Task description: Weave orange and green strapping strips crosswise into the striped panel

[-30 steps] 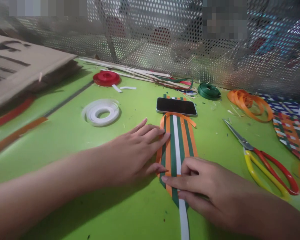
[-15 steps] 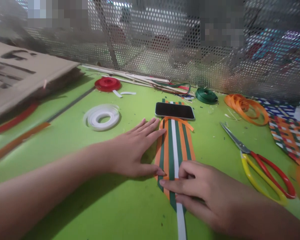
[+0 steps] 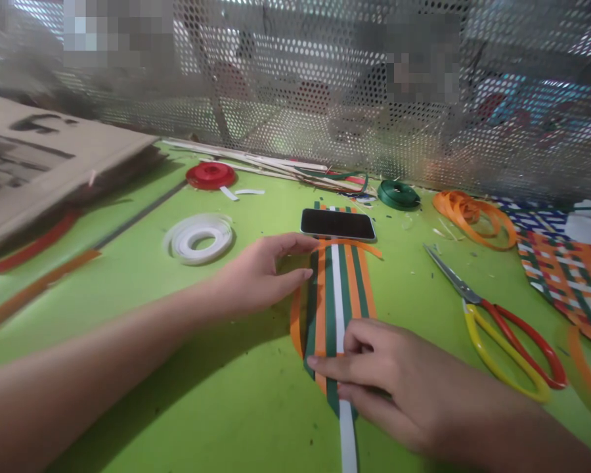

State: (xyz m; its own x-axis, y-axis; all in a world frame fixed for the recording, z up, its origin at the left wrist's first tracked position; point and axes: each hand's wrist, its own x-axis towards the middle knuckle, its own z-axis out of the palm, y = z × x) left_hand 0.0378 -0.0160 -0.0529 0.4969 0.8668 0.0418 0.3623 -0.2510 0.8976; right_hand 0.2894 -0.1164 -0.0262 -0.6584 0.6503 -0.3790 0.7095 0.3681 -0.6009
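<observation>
Flat strips in orange, green and white [image 3: 331, 295] lie side by side lengthwise before me. My right hand [image 3: 389, 374] rests on their near end, index and middle fingers stretched over them, the thumb bent in. Whatever lies under its palm is hidden. At the upper left edge of the strips, my left hand [image 3: 270, 269] curves with thumb and fingers apart; its fingertips touch or nearly touch a crosswise orange strip [image 3: 359, 246]. The leftmost orange strip [image 3: 296, 325] bows outward from the others. A phone [image 3: 337, 224] lies across the far end of the strips.
Scissors [image 3: 465, 292] with red and yellow handles lie at right, near a woven piece [image 3: 566, 276]. White [image 3: 180, 243], red [image 3: 211, 175], green [image 3: 398, 195] and orange [image 3: 465, 207] coils stand around. Cardboard [image 3: 79, 151] is at left; a perforated metal screen [image 3: 295, 105] closes the back.
My left hand has lifted from lying flat beside the strips and curled towards the crosswise orange strip. The leftmost orange strip now bows out. My right hand stays on the near end.
</observation>
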